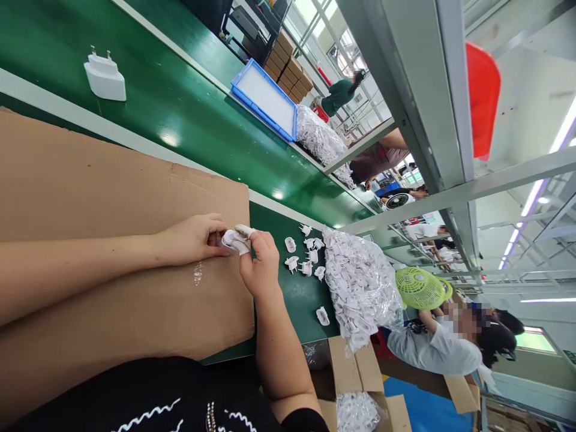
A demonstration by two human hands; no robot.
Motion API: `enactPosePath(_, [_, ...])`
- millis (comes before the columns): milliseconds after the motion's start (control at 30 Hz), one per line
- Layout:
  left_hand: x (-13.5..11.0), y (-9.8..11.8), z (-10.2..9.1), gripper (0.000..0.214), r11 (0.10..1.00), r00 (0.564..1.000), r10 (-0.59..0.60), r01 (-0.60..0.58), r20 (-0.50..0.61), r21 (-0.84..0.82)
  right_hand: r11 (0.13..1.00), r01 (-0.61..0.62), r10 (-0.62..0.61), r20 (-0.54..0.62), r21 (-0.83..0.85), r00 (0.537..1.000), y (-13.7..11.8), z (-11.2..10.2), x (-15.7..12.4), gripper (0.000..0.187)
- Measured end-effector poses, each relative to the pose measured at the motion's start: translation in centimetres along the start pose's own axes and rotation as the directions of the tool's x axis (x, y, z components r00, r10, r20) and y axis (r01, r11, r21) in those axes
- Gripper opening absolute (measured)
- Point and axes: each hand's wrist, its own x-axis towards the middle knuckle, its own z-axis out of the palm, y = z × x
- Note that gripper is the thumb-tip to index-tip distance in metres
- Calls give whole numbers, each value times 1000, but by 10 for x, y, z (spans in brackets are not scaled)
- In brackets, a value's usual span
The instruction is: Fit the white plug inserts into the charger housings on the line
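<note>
Both hands [193, 239] [261, 267] pinched around white plug [234, 241]

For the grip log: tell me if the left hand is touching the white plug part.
Touching. The head view shows the left hand pinching the white plug part, with no gap visible.

The left hand [193, 240] is lying at the end of a long, bare, outstretched forearm, its fingers curling inward in a pinch — the right hand [258, 264] is meeting it fingertip to fingertip, wrist bending, thumb and forefinger pressing together
</note>
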Motion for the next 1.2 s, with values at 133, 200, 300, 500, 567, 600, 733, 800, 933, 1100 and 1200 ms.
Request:
enactPosePath(133, [-1,-1,-1,45,1000,1000,-5,5,-2,29,998,11,-9,28,-65,1000,1,-1,0,42])
enactPosePath(200, [-1,-3,0,45,999,1000,-4,4,-5,33,996,21,-16,51,-84,999,1,-1,0,42])
enactPosePath(300, [0,-5,1,43,999,1000,6,-5,-11,34,988,46,-37,67,-144,997,-2,-1,2,41])
enactPosePath(500, [0,-4,2,44,999,1000,16,-15,-19,47,958,50,0,175,-283,985,-11,-2,4,41])
enactPosePath(567, [-1,-4,2,46,998,1000,16,-15,-15,59,948,12,51,189,-319,981,-14,-3,5,41])
enactPosePath(600, [-1,-5,2,47,998,1000,18,-17,-14,65,942,-4,72,191,-336,979,-16,-4,6,42])
enactPosePath(733, [-1,-7,4,50,997,999,32,-29,-40,77,922,-57,140,194,-382,971,-23,-5,9,43])
enactPosePath(800, [0,-9,5,48,996,998,35,-30,-60,87,922,-78,161,190,-380,968,-25,-5,12,40])
enactPosePath(933, [0,-10,6,44,993,996,59,-51,-64,109,932,-81,153,180,-353,972,-29,-5,18,33])
enactPosePath(1100, [-9,-7,11,47,980,982,155,-139,-106,144,943,-123,176,149,-308,973,-27,-3,16,38])
enactPosePath(1200, [-15,-8,17,49,951,982,162,-130,-95,282,942,-157,203,132,-296,970,-24,0,11,37])
